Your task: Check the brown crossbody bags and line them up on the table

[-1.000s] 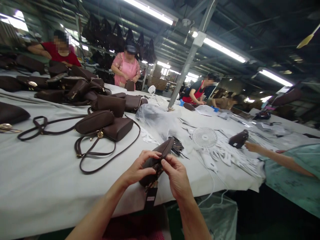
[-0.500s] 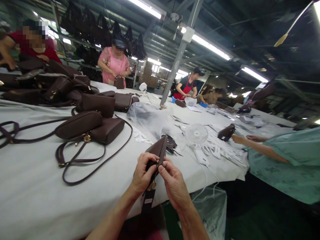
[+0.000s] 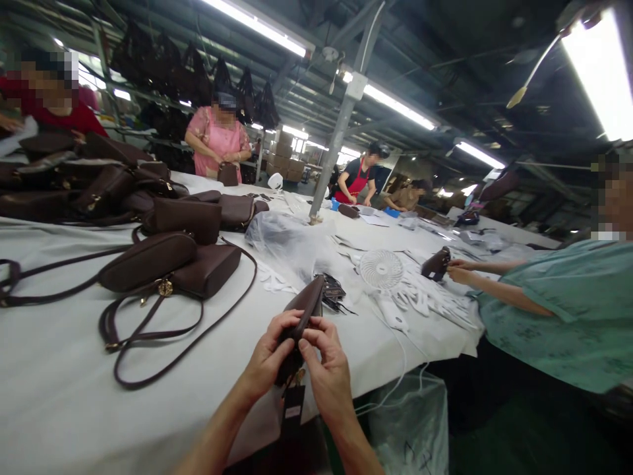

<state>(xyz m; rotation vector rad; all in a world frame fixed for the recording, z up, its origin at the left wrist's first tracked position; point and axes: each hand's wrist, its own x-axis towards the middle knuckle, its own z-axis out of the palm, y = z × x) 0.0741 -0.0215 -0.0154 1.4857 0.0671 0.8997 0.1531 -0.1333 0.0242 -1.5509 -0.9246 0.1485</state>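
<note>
A small dark brown bag (image 3: 307, 303) is held upright near the table's front edge, its narrow top toward me. My left hand (image 3: 270, 353) grips its left side, thumb and fingers pinched at the upper seam. On the right side, my right hand (image 3: 326, 363) pinches the same seam, the fingertips of both hands almost meeting. Below the hands hang a gold charm and a black tag (image 3: 293, 404). What lies between the fingertips is hidden. Black tags with cords (image 3: 332, 291) lie just behind the bag.
Brown bags (image 3: 185, 221) with long straps are piled at left on the white-covered table (image 3: 59, 369). Clear plastic (image 3: 291, 237), a white fan (image 3: 382, 269) and white strips (image 3: 435, 303) lie behind and right. A person in green (image 3: 554, 303) holds a bag at right; others work beyond.
The view has turned slightly right. My hands have shifted along the bag's seam, and the gold zipper part seen between them before is now covered by fingers.
</note>
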